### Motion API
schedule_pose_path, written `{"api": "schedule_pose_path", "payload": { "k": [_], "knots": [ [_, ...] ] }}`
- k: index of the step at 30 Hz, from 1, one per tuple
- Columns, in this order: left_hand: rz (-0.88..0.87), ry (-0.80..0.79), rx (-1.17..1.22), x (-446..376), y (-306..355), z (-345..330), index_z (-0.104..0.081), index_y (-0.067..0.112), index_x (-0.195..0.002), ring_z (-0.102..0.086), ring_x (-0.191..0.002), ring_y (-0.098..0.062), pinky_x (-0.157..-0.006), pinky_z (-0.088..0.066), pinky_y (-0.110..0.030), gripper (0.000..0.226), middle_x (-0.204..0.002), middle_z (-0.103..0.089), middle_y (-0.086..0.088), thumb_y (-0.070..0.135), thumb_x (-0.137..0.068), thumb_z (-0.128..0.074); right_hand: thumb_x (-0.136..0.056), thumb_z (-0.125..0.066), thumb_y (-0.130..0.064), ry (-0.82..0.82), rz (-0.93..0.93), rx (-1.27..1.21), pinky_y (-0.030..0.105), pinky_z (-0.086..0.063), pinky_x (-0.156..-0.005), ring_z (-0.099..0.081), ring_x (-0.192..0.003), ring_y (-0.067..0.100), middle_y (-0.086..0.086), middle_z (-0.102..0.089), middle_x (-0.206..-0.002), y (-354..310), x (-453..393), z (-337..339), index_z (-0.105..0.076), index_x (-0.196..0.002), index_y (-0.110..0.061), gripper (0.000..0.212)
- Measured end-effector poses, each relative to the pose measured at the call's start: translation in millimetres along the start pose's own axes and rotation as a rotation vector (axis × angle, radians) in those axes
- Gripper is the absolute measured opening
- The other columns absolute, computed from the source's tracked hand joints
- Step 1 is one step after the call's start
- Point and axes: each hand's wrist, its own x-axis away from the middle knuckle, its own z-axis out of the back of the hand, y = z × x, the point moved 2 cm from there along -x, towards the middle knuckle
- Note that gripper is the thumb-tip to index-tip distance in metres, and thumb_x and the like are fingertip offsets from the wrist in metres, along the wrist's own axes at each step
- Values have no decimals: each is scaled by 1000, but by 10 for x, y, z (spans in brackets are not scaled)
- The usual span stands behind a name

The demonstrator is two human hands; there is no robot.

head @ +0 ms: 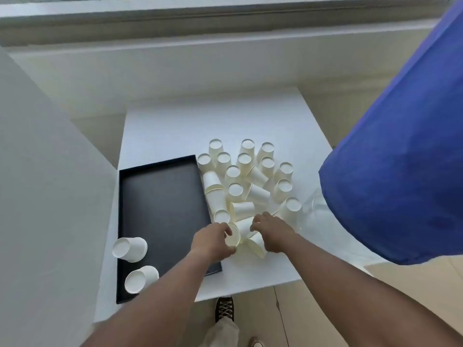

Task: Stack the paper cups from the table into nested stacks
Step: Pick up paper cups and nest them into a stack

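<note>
Several white paper cups crowd the white table, most upside down, some tipped on their sides. My left hand grips one cup lying on its side at the near edge of the pile. My right hand closes on a neighbouring tipped cup, with another cup lying under its fingers. Two short nested stacks sit upside down on the black tray: one at its left edge, one near its front left corner.
A large blue fabric shape hangs in front of the camera at right, covering the table's right side. Clear plastic wrap lies right of the cups. A grey wall borders the left. My shoe shows below the table's front edge.
</note>
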Motion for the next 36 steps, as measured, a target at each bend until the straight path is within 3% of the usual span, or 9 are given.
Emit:
{"api": "schedule_pose_path", "payload": {
  "k": [5,11,16,23,29,36],
  "knots": [
    [-16,-30,-45,-130,-40,-145,-57,35,-127,-60,-111,-15,-92,-48,-30,49,-126,-57,13,42,-82,-74,-82,-61,-2,-66,25,127,35,-41,-91,-36,-125,26,4,-40,-137,89,-126,-193,-48,-138,-22,60],
    [-41,-9,-44,-204,-62,-334,-60,35,-126,-61,-112,-16,-92,-47,-29,36,-129,-58,13,29,-90,-64,-81,-60,0,5,86,207,35,-35,-84,-36,-120,29,9,-39,-133,82,-127,-449,-48,-134,-16,57],
    [-22,9,-30,-196,-93,-440,-62,32,-123,-64,-106,-17,-89,-49,-30,26,-126,-60,12,32,-98,-57,-81,-54,5,54,99,209,35,-34,-86,-38,-121,30,9,-41,-133,79,-105,-566,-44,-134,-13,57],
    [34,85,12,-151,-99,-487,-61,28,-122,-61,-110,-17,-89,-45,-30,23,-125,-61,10,28,-101,-53,-82,-60,-10,53,93,160,34,-38,-90,-40,-120,26,2,-49,-129,79,-101,-684,-45,-133,-14,53],
    [106,173,150,-47,-44,-443,-60,23,-115,-64,-94,-21,-77,-45,-32,18,-115,-64,8,26,-103,-47,-80,-66,-34,100,19,-25,32,-37,-94,-39,-122,22,-3,-49,-129,81,-31,-650,-43,-136,-20,62],
    [132,291,301,171,27,-291,-54,24,-101,-60,-88,-23,-73,-44,-36,9,-102,-62,6,27,-101,-46,-74,-75,-40,151,-137,-495,28,-42,-96,-44,-123,16,-1,-50,-129,20,86,-600,-39,-141,-22,78]
  ]
}}
